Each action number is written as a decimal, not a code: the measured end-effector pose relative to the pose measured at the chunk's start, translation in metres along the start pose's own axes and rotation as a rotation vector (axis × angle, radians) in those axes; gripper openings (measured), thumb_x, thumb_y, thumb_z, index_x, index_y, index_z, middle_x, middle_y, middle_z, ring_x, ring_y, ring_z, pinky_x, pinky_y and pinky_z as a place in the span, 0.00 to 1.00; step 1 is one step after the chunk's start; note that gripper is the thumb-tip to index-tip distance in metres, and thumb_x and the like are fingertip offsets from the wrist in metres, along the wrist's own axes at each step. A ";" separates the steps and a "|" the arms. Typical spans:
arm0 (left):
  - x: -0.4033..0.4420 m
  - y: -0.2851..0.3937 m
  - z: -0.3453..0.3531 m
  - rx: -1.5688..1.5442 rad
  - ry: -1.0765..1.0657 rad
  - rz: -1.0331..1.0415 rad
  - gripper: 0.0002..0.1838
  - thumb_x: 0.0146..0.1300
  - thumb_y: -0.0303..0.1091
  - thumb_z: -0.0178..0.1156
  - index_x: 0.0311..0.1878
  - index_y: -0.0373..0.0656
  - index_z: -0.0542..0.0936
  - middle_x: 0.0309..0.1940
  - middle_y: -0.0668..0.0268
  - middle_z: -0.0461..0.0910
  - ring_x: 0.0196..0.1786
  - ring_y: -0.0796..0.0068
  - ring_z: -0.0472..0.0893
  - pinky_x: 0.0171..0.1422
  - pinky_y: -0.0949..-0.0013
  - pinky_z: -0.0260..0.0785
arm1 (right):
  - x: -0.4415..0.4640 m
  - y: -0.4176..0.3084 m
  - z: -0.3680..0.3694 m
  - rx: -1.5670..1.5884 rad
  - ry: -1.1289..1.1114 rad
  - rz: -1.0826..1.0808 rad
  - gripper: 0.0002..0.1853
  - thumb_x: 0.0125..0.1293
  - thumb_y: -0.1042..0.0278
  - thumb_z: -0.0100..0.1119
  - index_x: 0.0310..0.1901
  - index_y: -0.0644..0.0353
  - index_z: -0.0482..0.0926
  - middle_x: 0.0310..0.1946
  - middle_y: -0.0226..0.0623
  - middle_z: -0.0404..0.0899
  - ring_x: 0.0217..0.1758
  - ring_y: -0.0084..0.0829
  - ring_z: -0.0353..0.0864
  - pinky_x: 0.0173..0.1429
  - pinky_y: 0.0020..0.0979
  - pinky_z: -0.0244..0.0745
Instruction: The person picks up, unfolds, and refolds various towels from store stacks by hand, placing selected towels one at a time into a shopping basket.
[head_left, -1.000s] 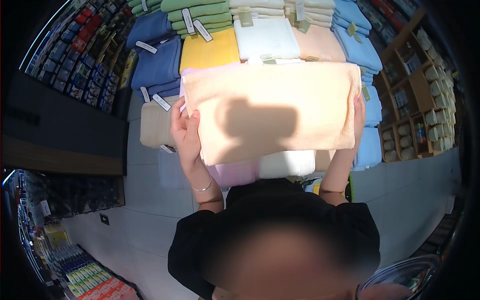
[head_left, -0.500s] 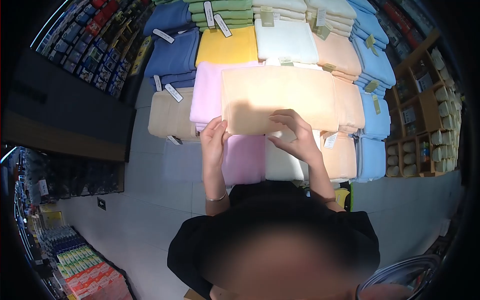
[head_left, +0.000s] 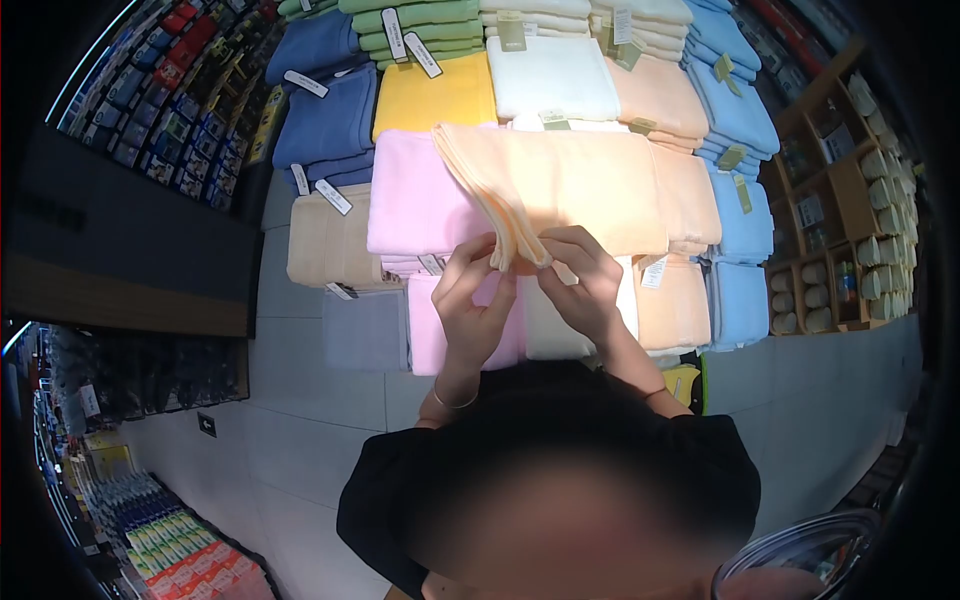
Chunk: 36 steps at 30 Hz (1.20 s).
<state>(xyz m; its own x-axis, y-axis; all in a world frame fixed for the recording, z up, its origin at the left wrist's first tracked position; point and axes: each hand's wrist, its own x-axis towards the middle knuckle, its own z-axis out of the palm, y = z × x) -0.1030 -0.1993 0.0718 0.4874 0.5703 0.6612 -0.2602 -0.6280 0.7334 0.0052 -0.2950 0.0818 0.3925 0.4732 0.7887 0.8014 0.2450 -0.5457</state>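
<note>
A folded peach towel (head_left: pixel 590 190) lies across the pink and white stacks, with its near left corner lifted and its layered edges showing. My left hand (head_left: pixel 473 300) pinches that corner between thumb and fingers. Close beside it, my right hand (head_left: pixel 580 282) is closed on the same towel's near edge. Under and left of the towel is a pink towel stack (head_left: pixel 415 190). Below my hands, more pink towels (head_left: pixel 425 325) and a cream towel (head_left: pixel 560 330) show partly. A white tag (head_left: pixel 654 272) hangs at the peach stack on the right.
Blue towel stacks (head_left: pixel 738 225) line the right side. Yellow (head_left: pixel 437 95), white (head_left: pixel 552 78) and dark blue towels (head_left: pixel 325 120) lie farther back. Beige towels (head_left: pixel 335 240) sit at left. A wooden shelf (head_left: pixel 835 230) stands right, and a packed goods rack (head_left: pixel 150 95) stands left.
My left hand has moved right along the near edge, lifting and folding the towel's left corner inward. My right hand has closed on the edge. The camera view has shifted slightly.
</note>
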 end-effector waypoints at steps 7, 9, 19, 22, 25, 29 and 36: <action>-0.003 0.009 0.001 0.025 0.048 0.058 0.11 0.50 0.20 0.64 0.39 0.33 0.80 0.43 0.53 0.79 0.42 0.62 0.81 0.47 0.68 0.73 | -0.004 -0.005 0.002 -0.002 -0.003 -0.030 0.23 0.41 0.84 0.64 0.45 0.61 0.79 0.37 0.39 0.78 0.32 0.35 0.79 0.33 0.28 0.76; -0.005 0.007 0.001 0.022 0.046 0.058 0.11 0.50 0.20 0.64 0.39 0.33 0.80 0.43 0.53 0.78 0.43 0.63 0.81 0.46 0.69 0.73 | -0.004 -0.007 0.002 -0.006 -0.027 -0.009 0.26 0.40 0.83 0.65 0.47 0.59 0.79 0.40 0.39 0.77 0.36 0.36 0.78 0.37 0.30 0.77; -0.008 0.007 0.003 -0.101 0.091 -0.014 0.08 0.51 0.20 0.64 0.35 0.32 0.77 0.36 0.57 0.75 0.37 0.69 0.77 0.42 0.72 0.72 | -0.001 -0.006 0.001 -0.043 -0.217 -0.049 0.25 0.49 0.83 0.58 0.53 0.57 0.77 0.54 0.42 0.73 0.56 0.45 0.72 0.58 0.39 0.69; -0.009 0.007 -0.001 0.010 0.095 0.048 0.05 0.54 0.22 0.62 0.32 0.32 0.77 0.33 0.57 0.75 0.36 0.68 0.76 0.39 0.72 0.69 | -0.001 -0.006 0.005 -0.039 -0.241 -0.072 0.24 0.52 0.81 0.57 0.54 0.60 0.76 0.57 0.42 0.73 0.58 0.44 0.71 0.59 0.39 0.68; -0.012 0.008 -0.001 0.009 0.127 0.027 0.04 0.57 0.23 0.60 0.31 0.31 0.76 0.31 0.56 0.75 0.34 0.67 0.75 0.37 0.72 0.67 | -0.001 -0.006 0.008 -0.022 -0.263 -0.082 0.25 0.54 0.79 0.56 0.57 0.59 0.73 0.58 0.41 0.72 0.59 0.43 0.71 0.60 0.40 0.66; -0.013 0.011 -0.003 0.017 0.123 -0.009 0.04 0.57 0.23 0.59 0.31 0.31 0.76 0.31 0.57 0.75 0.33 0.67 0.74 0.36 0.72 0.66 | -0.001 -0.008 0.012 -0.016 -0.284 -0.094 0.25 0.56 0.78 0.55 0.59 0.64 0.70 0.59 0.43 0.71 0.61 0.43 0.70 0.62 0.40 0.65; 0.000 0.010 -0.010 0.232 0.127 0.182 0.06 0.52 0.24 0.62 0.33 0.32 0.78 0.35 0.57 0.76 0.32 0.68 0.73 0.39 0.72 0.67 | -0.001 -0.004 0.022 -0.019 -0.292 -0.103 0.26 0.58 0.77 0.53 0.60 0.67 0.67 0.59 0.45 0.70 0.62 0.42 0.69 0.64 0.41 0.64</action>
<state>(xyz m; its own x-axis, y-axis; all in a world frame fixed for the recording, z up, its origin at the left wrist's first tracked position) -0.1135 -0.2001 0.0810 0.3385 0.4902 0.8032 -0.1290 -0.8214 0.5556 -0.0087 -0.2777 0.0766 0.1642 0.6707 0.7233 0.8394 0.2901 -0.4596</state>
